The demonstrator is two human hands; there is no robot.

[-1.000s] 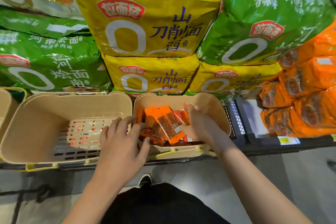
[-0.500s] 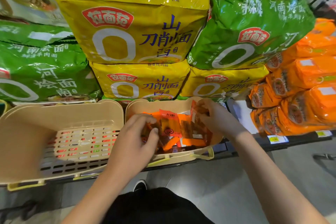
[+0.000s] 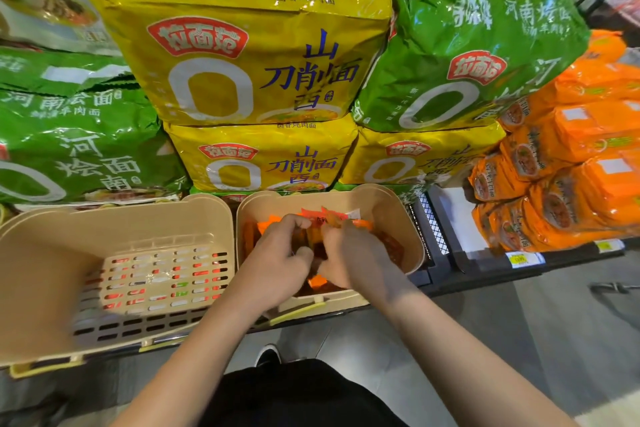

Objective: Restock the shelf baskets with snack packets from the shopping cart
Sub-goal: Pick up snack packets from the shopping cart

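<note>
Two beige plastic baskets sit on the low shelf. The right basket holds a heap of small orange snack packets. Both my hands are inside it, side by side. My left hand has its fingers curled down into the packets, and my right hand curls its fingers round packets next to it. The hands hide most of the heap. The left basket has a slotted bottom with nothing lying in it. The shopping cart is out of view.
Large yellow noodle bags and green noodle bags are stacked right behind the baskets. Orange packs pile up on the shelf to the right. Grey floor lies below the shelf edge.
My hands have come together in the middle of the right basket, deeper among the packets. The camera has moved closer to the shelf.
</note>
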